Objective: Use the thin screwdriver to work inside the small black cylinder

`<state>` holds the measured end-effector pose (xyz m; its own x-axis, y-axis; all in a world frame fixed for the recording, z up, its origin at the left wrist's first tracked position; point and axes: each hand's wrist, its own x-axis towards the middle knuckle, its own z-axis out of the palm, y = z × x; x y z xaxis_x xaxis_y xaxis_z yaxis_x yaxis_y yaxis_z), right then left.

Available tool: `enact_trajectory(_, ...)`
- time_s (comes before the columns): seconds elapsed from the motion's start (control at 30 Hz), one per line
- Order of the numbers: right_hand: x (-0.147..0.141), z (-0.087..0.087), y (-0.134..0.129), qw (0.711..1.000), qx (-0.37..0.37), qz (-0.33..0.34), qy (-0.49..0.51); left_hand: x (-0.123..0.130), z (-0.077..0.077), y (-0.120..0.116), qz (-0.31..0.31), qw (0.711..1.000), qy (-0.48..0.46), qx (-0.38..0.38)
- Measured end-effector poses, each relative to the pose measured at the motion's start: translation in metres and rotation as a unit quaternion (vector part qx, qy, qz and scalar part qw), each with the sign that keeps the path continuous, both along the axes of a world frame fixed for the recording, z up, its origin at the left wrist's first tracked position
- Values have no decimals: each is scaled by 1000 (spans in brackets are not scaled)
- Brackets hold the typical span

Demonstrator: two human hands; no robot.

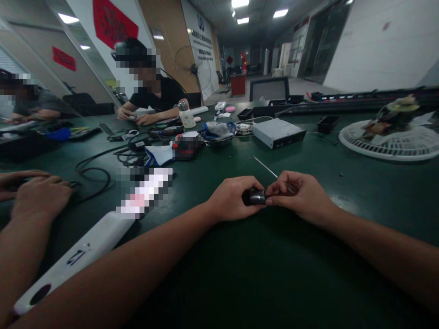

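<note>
A small dark metal cylinder (258, 196), shiny on its curved side, sits between the thumb and fingers of my left hand (233, 197). It looks like a small motor, but its far end is hidden in my grip. My right hand (303, 195) pinches with thumb and forefinger at the cylinder's right end. Through the fingers of that hand runs a thin metal rod (265, 166), like a screwdriver shaft, pointing up and left over the table. Whether it has a handle is hidden by my palm.
Ahead on the green table (219, 283) lie a flat silver drive (278, 132), a bowl with cloth (219, 132) and black cables (103, 151). A white fan guard (387, 141) stands at right. At left are a long white device (78, 256) and a co-worker's hand (41, 196); two people sit farther back.
</note>
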<state>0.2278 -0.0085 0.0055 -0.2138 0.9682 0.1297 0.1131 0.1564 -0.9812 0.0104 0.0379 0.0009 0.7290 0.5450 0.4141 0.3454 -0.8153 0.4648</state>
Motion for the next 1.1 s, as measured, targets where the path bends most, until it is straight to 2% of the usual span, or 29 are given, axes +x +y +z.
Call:
enact_trajectory(0.27,-1,-6,1,999,18,-1,36,0,1,-1,9,1000,0,8)
enact_trajectory(0.43,-3,-10,-4,996,71,-19,-53,0,1,-1,-10,1000,9,16)
enact_trajectory(0.53,-2,-9,-7,988,91,-28,-118,1,1,-2,-1,1000,11,24)
enact_trajectory(0.6,-2,-8,-8,983,110,-35,-140,1,0,-1,23,999,6,29)
enact_trajectory(0.67,-1,-7,-9,984,127,-41,-122,1,-1,0,63,997,-9,36)
enact_trajectory(0.87,-2,-4,-9,991,117,-53,34,1,-4,5,188,980,-57,33)
enact_trajectory(0.97,-2,-6,-9,983,151,-82,67,1,-5,6,217,974,-60,29)
enact_trajectory(1.1,0,-8,-9,974,196,-101,57,1,-5,6,223,973,-60,28)
